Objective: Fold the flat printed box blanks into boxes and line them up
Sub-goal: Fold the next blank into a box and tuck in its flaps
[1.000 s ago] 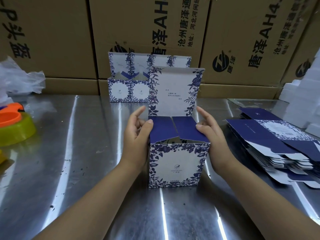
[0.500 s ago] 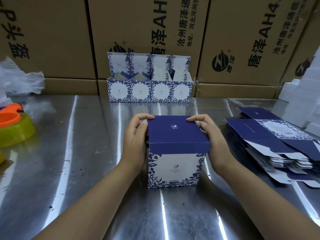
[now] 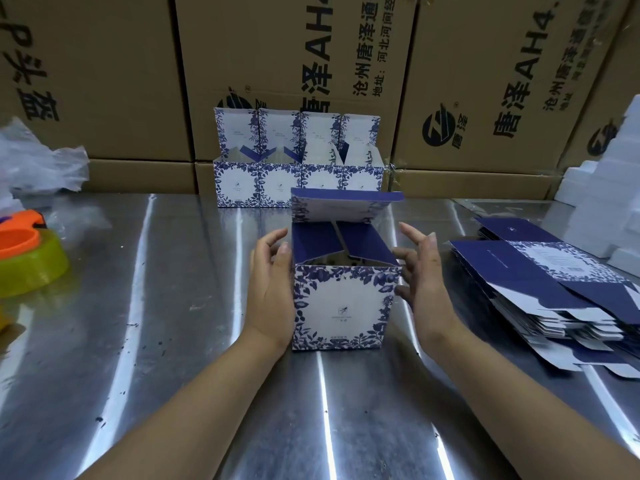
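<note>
So, big brown cartons (image 3: 284, 64) are stacked along the back, printed "AH4" and "唐泽" in black, with a round logo. In front is a shiny metal table (image 3: 156, 341). On its right side sits a messy stack of flat blanks (image 3: 554, 299), dark blue and floral.

Four folded boxes (image 3: 298, 181) stand side by side touching, back against the cartons, lids upright.

The box (image 3: 343, 306) being worked on stands mid-table, nearer the person. Its lid is half raised and two blue inner flaps slope inward, with a gap between them. The small logo on its front is too small to read.

The left hand (image 3: 268, 289) lies flat against the box's left side, fingers straight. The right hand (image 3: 422, 278) is just beside the right side, fingers spread and loose, gripping nothing. I can't tell if it's touching.
</note>
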